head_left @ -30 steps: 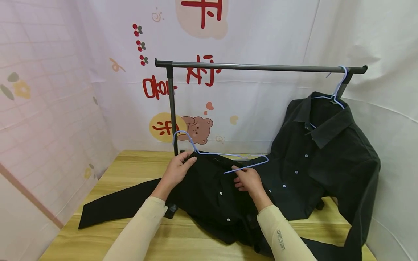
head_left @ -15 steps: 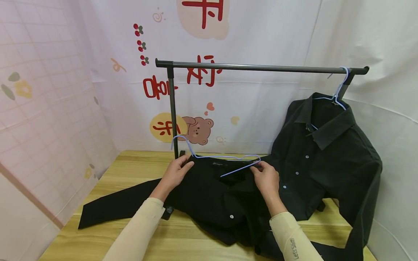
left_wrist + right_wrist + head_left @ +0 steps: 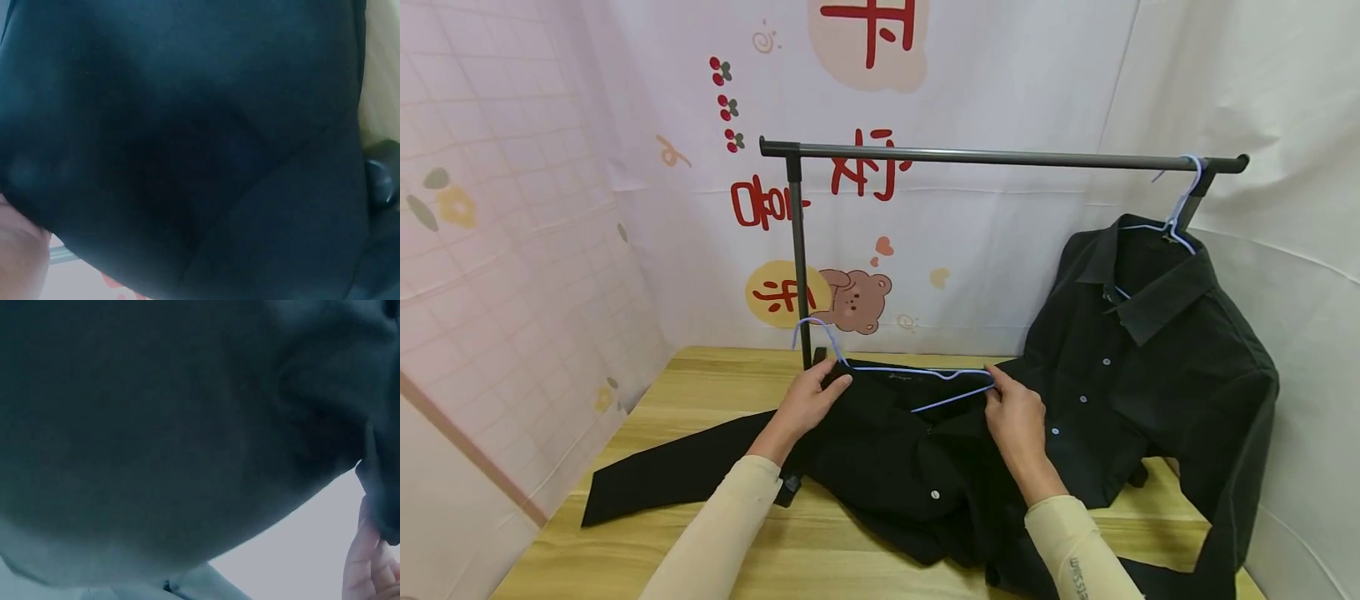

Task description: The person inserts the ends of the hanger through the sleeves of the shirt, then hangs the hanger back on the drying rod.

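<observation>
A black button-up shirt (image 3: 880, 450) lies on the table, its neck opening raised towards the rack. My left hand (image 3: 805, 404) pinches the shirt at the left of the neckline, just below the hanger's hook. A thin light-blue hanger (image 3: 951, 399) runs along the neck opening; its left arm is hidden inside the fabric. At the hanger's bent right end, my right hand (image 3: 1017, 421) pinches the neckline's right side. Black cloth fills most of the left wrist view, with part of my hand at the lower left. In the right wrist view, fingers (image 3: 369, 562) hold a fold of cloth.
Behind stands a dark metal clothes rack (image 3: 985, 156). A second black shirt (image 3: 1150, 358) hangs from its right end on another light-blue hanger (image 3: 1182, 204). One sleeve (image 3: 677, 462) stretches left across the wooden table (image 3: 842, 558). Printed cloth (image 3: 1000, 75) surrounds the table.
My right hand has moved right from the middle of the neckline to the hanger's bent end, spreading the collar. The hanger has come down slightly and its right end has shifted left.
</observation>
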A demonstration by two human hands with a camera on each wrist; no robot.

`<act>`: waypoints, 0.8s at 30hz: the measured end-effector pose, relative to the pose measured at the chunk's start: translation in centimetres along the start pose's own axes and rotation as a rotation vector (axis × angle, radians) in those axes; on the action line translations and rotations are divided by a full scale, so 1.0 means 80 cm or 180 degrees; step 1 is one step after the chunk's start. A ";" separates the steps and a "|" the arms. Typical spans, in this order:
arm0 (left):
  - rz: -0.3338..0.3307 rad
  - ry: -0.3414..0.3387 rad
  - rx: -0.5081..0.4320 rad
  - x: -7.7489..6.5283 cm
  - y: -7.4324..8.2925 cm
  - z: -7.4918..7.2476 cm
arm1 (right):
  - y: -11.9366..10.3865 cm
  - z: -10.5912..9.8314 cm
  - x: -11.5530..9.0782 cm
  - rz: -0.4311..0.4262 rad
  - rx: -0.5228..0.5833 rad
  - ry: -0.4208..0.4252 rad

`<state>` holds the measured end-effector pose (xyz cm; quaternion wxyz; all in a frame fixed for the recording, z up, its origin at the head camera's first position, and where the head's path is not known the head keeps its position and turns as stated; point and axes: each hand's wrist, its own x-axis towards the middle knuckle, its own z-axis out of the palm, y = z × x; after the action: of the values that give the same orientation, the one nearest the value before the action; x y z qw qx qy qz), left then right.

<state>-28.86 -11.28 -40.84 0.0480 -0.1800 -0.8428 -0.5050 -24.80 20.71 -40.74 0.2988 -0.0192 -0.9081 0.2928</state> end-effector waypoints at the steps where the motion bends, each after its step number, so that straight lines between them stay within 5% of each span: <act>1: -0.0006 -0.0035 0.0005 0.000 0.001 0.000 | 0.000 -0.001 0.000 -0.0054 -0.0025 -0.0007; 8: 0.0140 -0.0285 0.0195 0.002 -0.012 -0.007 | 0.001 -0.020 0.013 -0.0239 -0.0206 -0.0350; 15: 0.0492 -0.0504 0.0941 0.006 -0.023 -0.003 | -0.007 -0.036 0.020 -0.0416 -0.0380 -0.0831; 19: 0.0439 -0.0133 0.1036 0.006 -0.015 0.009 | -0.028 -0.031 0.014 -0.0291 -0.0371 -0.0581; 24: 0.0347 0.0395 0.0533 0.006 0.010 0.030 | -0.067 -0.006 -0.007 -0.0018 -0.0119 -0.0203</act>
<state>-28.82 -8.77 -41.22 0.1423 -0.1893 -0.8664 -0.4397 -23.29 16.39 -37.80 0.2701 -0.0129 -0.9225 0.2755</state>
